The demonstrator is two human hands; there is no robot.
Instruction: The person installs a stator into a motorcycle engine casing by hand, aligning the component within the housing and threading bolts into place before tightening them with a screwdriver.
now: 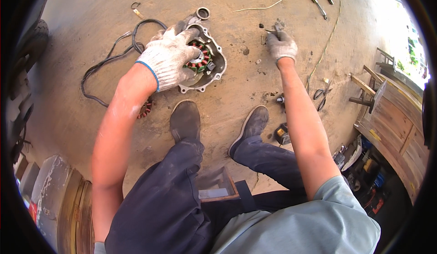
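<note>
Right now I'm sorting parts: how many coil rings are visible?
2: one coil ring inside the metal housing, partly under the left hand; a second ring left of the left shoe, partly behind the left forearm. More could be hidden.

The floor (pixel 255 81) is brightly lit, the upper right is washed out by glare, and edges are bowed.

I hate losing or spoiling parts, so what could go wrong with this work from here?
The small dark part near the right hand lies loose on the stained floor; it could get knocked away or pick up grit.

The left hand is over the open housing; its soiled glove might shed dirt onto the coil.

The loose cable could snag a foot.
</note>
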